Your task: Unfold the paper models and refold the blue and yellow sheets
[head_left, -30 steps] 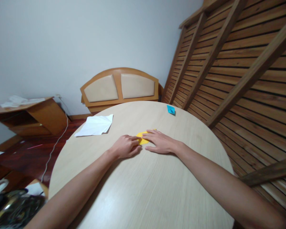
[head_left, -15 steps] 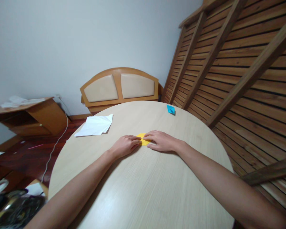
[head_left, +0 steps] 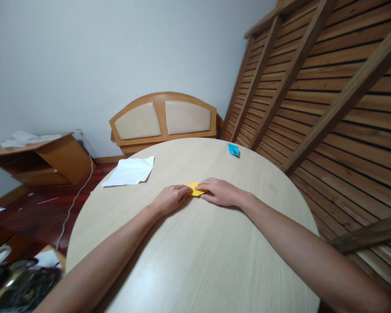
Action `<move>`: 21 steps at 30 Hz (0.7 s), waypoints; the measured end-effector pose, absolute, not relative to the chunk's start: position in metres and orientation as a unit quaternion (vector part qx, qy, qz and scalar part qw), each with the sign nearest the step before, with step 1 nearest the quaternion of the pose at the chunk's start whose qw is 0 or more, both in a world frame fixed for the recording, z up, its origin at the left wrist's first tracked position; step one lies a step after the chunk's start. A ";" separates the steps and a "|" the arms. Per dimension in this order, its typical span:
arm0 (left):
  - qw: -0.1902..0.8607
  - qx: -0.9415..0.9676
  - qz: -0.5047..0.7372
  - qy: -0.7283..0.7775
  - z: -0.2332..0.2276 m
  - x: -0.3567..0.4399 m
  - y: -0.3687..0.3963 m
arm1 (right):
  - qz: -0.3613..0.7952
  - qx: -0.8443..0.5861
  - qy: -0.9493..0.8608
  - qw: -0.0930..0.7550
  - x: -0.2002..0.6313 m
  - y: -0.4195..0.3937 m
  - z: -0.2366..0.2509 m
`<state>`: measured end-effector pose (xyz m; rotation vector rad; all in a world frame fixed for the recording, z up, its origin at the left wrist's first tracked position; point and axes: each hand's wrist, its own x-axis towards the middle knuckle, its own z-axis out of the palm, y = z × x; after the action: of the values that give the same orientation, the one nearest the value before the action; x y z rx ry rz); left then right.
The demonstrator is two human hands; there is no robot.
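Observation:
A small piece of folded yellow paper (head_left: 195,189) lies near the middle of the round table (head_left: 202,261), between my two hands. My left hand (head_left: 171,199) has its fingers closed on the paper's left end. On the right end, the fingers and thumb of my right hand (head_left: 219,191) pinch it. Fingers cover both ends of the paper, so its full outline is hidden. Beyond my right hand, towards the table's far edge, sits a blue folded paper boat (head_left: 233,150).
White paper sheets (head_left: 129,171) lie at the table's left far side. A wooden headboard (head_left: 164,117) stands behind the table, and a slatted wooden panel (head_left: 313,100) leans along the right. At left are a low cabinet (head_left: 57,163) and a cable (head_left: 72,204) on the floor.
The yellow paper now shows a narrower, flatter shape between my fingers, with its near edge moved slightly away from me. Both hands have shifted only a little.

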<state>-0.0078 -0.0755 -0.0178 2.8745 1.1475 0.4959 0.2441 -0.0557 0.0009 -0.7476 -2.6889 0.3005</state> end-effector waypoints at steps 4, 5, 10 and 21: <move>0.007 0.914 0.168 0.368 -0.018 -0.008 -0.076 | 0.087 -0.270 -0.944 0.171 0.241 -0.055 -0.002; 0.004 0.915 0.168 0.367 -0.017 -0.007 -0.076 | 0.082 -0.272 -0.943 0.173 0.241 -0.054 -0.004; -0.014 0.921 0.158 0.356 -0.014 -0.007 -0.079 | 0.078 -0.285 -0.938 0.182 0.240 -0.053 -0.008; -0.041 0.891 0.135 0.431 -0.013 -0.008 -0.078 | 0.091 -0.324 -0.926 0.172 0.241 -0.054 -0.002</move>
<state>-0.0077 -0.0782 -0.0129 2.8739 1.3917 0.4350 0.2406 -0.0538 -0.0015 -0.9192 -2.6285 0.2574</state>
